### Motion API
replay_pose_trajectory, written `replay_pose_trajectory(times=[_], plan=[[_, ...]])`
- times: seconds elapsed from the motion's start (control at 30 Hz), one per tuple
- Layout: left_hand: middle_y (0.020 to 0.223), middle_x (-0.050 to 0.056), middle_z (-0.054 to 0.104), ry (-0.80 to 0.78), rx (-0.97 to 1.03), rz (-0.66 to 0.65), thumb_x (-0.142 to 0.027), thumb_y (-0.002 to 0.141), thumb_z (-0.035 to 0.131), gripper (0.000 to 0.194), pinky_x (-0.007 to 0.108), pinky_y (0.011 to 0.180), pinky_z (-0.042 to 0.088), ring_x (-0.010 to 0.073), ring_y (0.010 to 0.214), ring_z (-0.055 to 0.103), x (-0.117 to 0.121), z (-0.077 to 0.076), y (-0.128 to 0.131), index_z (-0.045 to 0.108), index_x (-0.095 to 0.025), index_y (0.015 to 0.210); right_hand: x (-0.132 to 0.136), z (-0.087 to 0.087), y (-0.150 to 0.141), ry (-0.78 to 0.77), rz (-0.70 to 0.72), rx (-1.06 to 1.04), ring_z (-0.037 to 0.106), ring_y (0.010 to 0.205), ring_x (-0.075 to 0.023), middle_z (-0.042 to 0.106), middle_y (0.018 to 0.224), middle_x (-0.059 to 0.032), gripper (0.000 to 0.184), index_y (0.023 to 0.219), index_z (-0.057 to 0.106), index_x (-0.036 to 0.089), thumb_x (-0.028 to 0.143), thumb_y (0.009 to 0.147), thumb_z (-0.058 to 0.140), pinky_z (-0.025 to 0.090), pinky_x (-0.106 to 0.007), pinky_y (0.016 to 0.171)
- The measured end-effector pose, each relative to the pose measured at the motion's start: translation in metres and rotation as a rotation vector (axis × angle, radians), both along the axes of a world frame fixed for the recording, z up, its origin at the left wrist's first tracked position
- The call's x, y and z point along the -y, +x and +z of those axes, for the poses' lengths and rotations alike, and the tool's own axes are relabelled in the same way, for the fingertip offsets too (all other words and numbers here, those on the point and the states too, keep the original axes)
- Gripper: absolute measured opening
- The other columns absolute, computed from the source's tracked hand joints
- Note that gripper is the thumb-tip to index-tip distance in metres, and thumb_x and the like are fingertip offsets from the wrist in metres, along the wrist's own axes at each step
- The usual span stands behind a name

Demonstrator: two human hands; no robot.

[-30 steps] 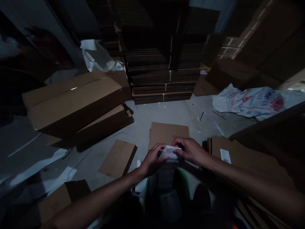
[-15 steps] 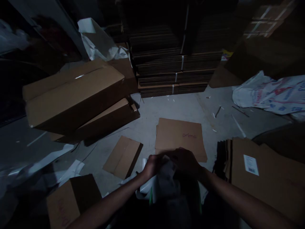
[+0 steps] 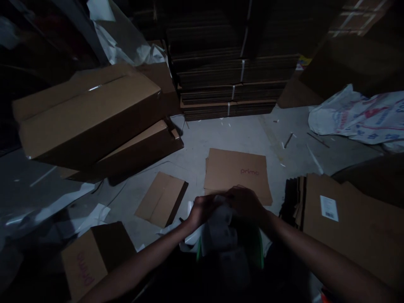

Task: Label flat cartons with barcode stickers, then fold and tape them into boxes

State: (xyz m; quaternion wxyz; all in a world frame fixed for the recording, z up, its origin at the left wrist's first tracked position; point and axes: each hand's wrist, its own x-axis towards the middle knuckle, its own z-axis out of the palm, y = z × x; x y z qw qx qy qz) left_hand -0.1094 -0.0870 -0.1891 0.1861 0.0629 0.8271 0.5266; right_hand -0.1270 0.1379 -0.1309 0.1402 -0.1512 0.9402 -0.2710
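Both of my hands meet low in the middle of the head view, over a strip of white paper labels (image 3: 221, 229) that trails down toward me across something with a green edge (image 3: 260, 252). My left hand (image 3: 202, 209) is closed on the top end of the strip from the left. My right hand (image 3: 246, 203) grips the same end from the right, fingers curled. Just beyond my hands a flattened brown carton (image 3: 236, 168) with red lettering lies on the concrete floor. The light is dim and the fingertips are hard to make out.
Two long closed cartons (image 3: 88, 113) lie stacked at the left. Strapped bundles of flat cardboard (image 3: 230, 84) rise at the back. A stack of flat cartons with a white label (image 3: 347, 227) lies at the right. A printed white sack (image 3: 356, 113) lies far right. Smaller cardboard pieces (image 3: 162, 198) and an open box (image 3: 91, 256) are scattered at the left.
The view has tipped down and both hands have drawn closer to me with the label strip, which now sits in deeper shadow. Both hands keep their hold on it.
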Motion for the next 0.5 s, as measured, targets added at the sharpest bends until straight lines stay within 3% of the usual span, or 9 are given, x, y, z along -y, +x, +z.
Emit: replay_pose_trajectory(times=[0.23,0.4,0.5], plan=[[0.071,-0.002,0.062,-0.059,-0.028,-0.178,-0.039,0.089,0.071,0.028,0.023,0.062,0.038,0.0142,0.069,0.053,-0.002,-0.028,-0.03,0.074,-0.012,0.081,-0.032,-0.015,-0.019,-0.075,0.054,-0.002,0.065,0.097,-0.0228,0.078,0.099,-0.0037,0.018,0.095,0.079,0.028,0.024,0.091,0.061,0.043,-0.031,0.087],[0.079,0.0,0.06,-0.016,-0.151,-0.263,-0.045,0.087,0.075,0.034,0.026,0.069,0.046,0.0141,0.072,0.057,-0.006,-0.048,-0.054,0.069,-0.016,0.073,-0.065,-0.025,-0.033,-0.086,-0.178,0.011,0.066,0.085,-0.0225,0.077,0.09,-0.0043,0.017,0.087,0.076,0.025,0.036,0.09,0.062,0.044,-0.031,0.078],[0.111,0.011,0.068,-0.111,-0.194,-0.273,-0.039,0.085,0.079,0.025,0.035,0.092,0.053,0.0221,0.102,0.065,0.004,-0.059,-0.06,0.07,-0.017,0.079,-0.087,-0.035,-0.048,-0.294,-0.475,-0.066,0.064,0.076,-0.0219,0.075,0.084,-0.0059,0.027,0.086,0.074,0.021,0.047,0.083,0.068,0.045,-0.032,0.072]])
